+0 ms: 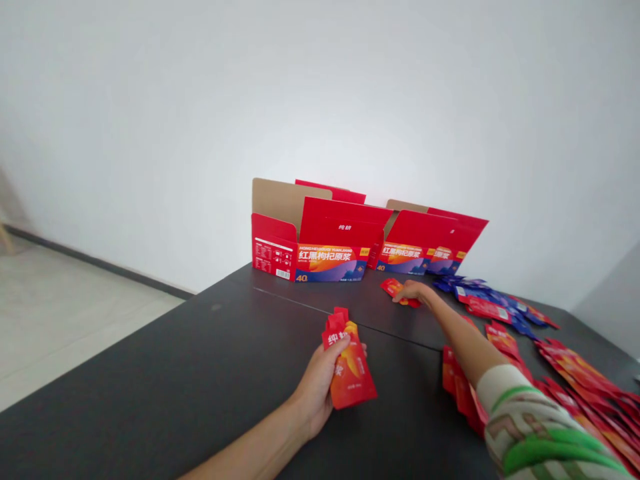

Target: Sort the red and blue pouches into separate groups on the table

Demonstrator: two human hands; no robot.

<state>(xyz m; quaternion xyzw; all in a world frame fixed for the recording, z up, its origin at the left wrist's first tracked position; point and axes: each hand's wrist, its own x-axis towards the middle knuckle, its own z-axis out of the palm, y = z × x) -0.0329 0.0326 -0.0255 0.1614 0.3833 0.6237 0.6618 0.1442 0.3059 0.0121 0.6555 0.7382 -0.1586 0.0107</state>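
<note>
My left hand (320, 380) is closed round a small stack of red pouches (353, 373) with orange print, held above the dark table, thumb on top. Farther off, my right hand (413, 291) has its fingers on another red pouch (393, 287) near the table surface, in front of the boxes. The fingers are partly hidden, but they look closed on the pouch. An open red carton (330, 263) with a blue and orange front stands behind both hands, its flaps raised.
More open cartons (405, 257) stand to the right along the white wall. Blue pouches (480, 290) lie piled at the back right of the table (225, 360). Red pouches (580, 367) are spread in rows along the right side, partly behind my right arm.
</note>
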